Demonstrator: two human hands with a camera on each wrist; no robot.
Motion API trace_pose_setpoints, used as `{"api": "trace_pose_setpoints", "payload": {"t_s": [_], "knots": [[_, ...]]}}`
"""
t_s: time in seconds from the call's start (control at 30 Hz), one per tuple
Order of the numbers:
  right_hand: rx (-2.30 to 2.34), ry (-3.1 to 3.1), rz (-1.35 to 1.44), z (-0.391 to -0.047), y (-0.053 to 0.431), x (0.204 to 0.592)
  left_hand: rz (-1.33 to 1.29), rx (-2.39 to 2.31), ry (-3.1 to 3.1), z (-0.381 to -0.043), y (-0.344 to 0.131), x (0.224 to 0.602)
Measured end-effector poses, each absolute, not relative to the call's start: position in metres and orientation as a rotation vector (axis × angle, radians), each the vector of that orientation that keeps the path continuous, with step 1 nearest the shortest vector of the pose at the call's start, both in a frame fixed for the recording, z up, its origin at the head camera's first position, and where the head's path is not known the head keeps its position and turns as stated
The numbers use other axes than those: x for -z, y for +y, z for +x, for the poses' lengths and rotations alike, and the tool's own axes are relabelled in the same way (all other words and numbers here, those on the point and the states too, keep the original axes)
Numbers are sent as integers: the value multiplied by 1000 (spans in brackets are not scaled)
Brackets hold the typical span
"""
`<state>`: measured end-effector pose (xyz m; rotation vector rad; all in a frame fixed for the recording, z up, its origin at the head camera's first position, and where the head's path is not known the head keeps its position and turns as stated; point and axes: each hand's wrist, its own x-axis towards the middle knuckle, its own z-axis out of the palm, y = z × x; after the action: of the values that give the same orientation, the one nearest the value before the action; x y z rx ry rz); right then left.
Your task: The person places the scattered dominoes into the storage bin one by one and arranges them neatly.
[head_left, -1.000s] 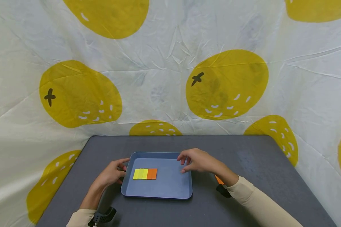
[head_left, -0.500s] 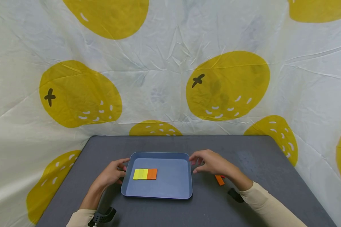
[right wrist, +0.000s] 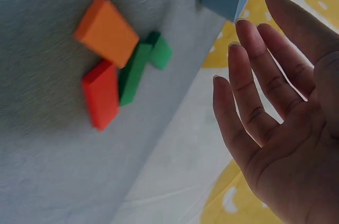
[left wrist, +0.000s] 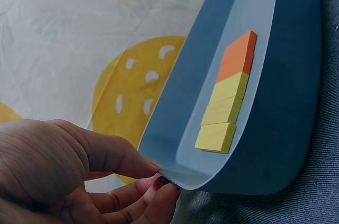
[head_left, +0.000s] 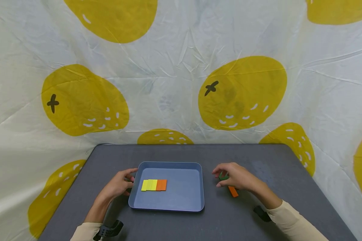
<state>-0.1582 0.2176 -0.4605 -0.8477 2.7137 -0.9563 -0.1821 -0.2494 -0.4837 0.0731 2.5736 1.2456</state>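
Observation:
A blue tray [head_left: 184,199] lies on the table, bearing a row of yellow blocks [left wrist: 216,110] and orange blocks [head_left: 161,184]. At its left side, my left hand [head_left: 117,184] pinches the rim between thumb and fingers, as the left wrist view shows. My right hand [head_left: 236,175] is over the table right of the tray, fingers loosely bent and holding nothing. Below it lie loose blocks: an orange block [right wrist: 107,32], a red block [right wrist: 101,96] and two green blocks [right wrist: 135,73]. In the head view the right hand partly hides them.
The grey table [head_left: 181,227] reaches back to a white curtain [head_left: 166,100] printed with yellow fruit shapes. Dark bands [head_left: 108,229] are worn on both wrists.
My right hand has moved right, from above the tray's right side to over the loose blocks, uncovering part of them. The left hand and tray stay put.

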Motion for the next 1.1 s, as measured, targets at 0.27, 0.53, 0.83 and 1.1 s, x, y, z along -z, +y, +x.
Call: {"api": "trace_pose_setpoints", "payload": {"t_s": [0.27,0.53,0.83,1.1], "knots": [[894,2720,-823,-151,237,468,62,-1254,2577,-182,-248,485],[762,2765,-789,-146,253,477,68,-1259,2579,-181,-248,485],[708,2820,-820,-139,264,488,60,-1257,2584,-181,-248,486],[714,2820,-823,-137,266,491,72,-1261,2579,-181,-248,486]]}}
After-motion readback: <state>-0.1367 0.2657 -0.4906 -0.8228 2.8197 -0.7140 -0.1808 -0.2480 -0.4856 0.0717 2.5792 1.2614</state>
